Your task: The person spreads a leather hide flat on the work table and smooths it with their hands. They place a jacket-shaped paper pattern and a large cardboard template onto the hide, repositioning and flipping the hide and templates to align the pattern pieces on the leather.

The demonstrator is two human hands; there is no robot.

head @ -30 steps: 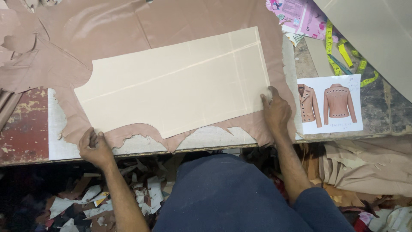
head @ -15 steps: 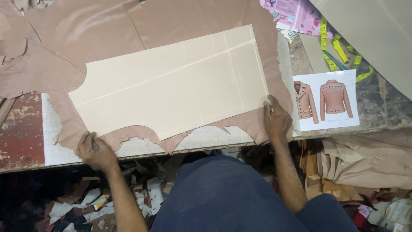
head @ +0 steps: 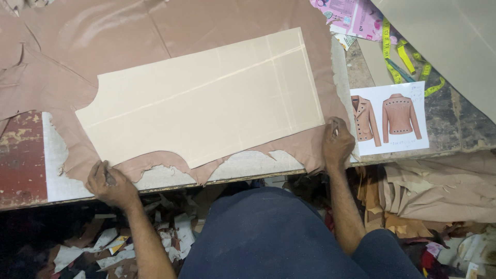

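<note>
A big sheet of pinkish-brown leather (head: 170, 31) covers the table (head: 20, 155). On it lies a pale card pattern (head: 206, 103) (long and flat). The left hand (head: 109, 183) pinches the leather's torn near edge. The right hand (head: 337, 144) pinches its right corner. Beside it sits a white paper with two jacket pictures (head: 388, 119).
</note>
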